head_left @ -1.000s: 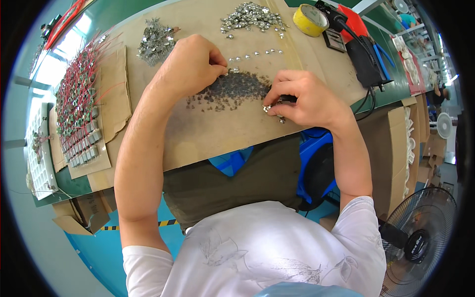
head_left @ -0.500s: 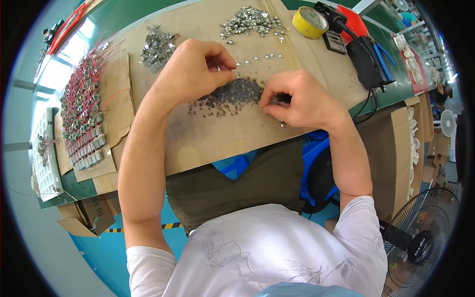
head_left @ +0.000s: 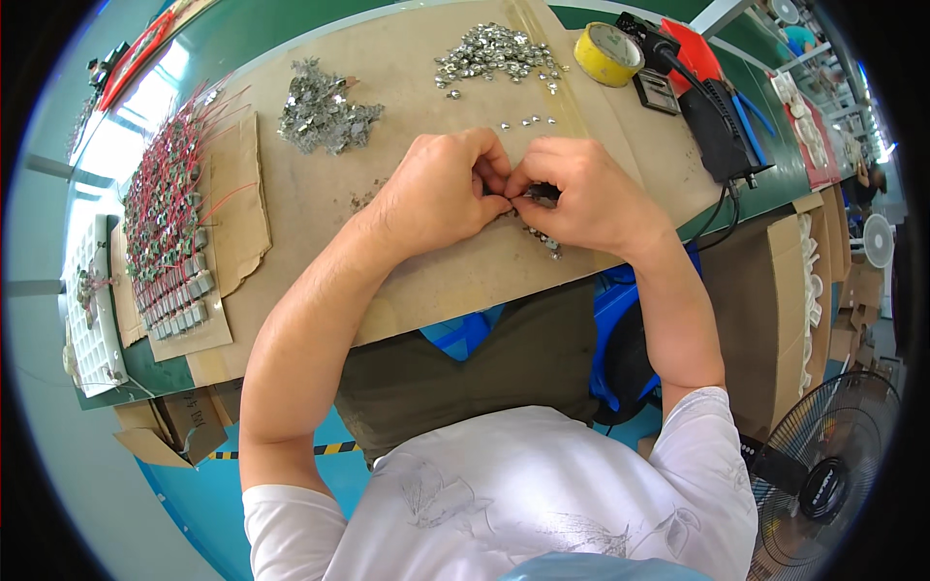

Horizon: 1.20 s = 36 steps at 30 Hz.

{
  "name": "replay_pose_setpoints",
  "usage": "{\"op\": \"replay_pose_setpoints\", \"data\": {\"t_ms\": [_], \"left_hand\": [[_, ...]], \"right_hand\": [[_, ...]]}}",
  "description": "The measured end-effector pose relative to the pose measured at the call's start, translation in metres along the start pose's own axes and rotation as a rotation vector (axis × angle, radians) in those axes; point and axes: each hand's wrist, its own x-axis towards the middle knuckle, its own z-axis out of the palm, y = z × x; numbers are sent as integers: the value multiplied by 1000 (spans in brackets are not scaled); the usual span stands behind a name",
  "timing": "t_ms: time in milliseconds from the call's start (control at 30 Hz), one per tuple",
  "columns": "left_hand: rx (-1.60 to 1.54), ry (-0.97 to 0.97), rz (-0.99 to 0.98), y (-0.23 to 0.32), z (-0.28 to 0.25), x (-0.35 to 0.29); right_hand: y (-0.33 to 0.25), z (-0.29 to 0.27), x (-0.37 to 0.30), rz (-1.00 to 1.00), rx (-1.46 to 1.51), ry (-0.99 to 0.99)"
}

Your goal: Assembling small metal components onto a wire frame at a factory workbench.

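My left hand (head_left: pixel 448 189) and my right hand (head_left: pixel 586 194) meet over the brown board, fingertips touching. Both are closed in a pinch; whatever sits between the fingers is too small and too covered to name. Below the right hand's fingers, several small metal pieces (head_left: pixel 542 238) show near the board's front edge. A short row of small shiny domed metal parts (head_left: pixel 531 122) lies just beyond the fingers. The left hand and forearm cover most of a spread of small dark parts, with a few specks (head_left: pixel 363 198) showing beside the forearm.
Farther back lie a heap of shiny domed parts (head_left: pixel 496 53) and a heap of flat metal pieces (head_left: pixel 327 108). Wired components (head_left: pixel 165 213) crowd cardboard at left. Yellow tape (head_left: pixel 607 55) and a black device (head_left: pixel 715 126) with cables stand at right; a fan (head_left: pixel 823 484) is lower right.
My left hand has moved right and nearer to me, from the row of domed parts to the right hand's fingertips. The right hand stays almost in place. More small pieces show below it.
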Motion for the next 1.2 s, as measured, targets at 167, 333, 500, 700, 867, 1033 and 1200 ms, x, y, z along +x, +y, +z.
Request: {"op": "replay_pose_setpoints", "data": {"t_ms": [167,333,500,700,867,1033,1200], "left_hand": [[-9,19,-13,-1,1,1],[55,41,134,-9,3,-2],[109,59,184,-4,4,-2],[112,69,177,-5,5,-2],[107,65,148,-6,6,0],[75,118,157,-4,10,-1],[136,157,170,-1,12,-2]], "right_hand": [[3,0,-3,-22,71,51],[-4,-9,-12,166,179,58],[13,-8,-26,69,57,121],[15,8,-25,-116,1,294],[22,16,-31,-219,-113,396],[18,18,-31,-241,-164,428],[19,21,-33,-239,-167,437]]}}
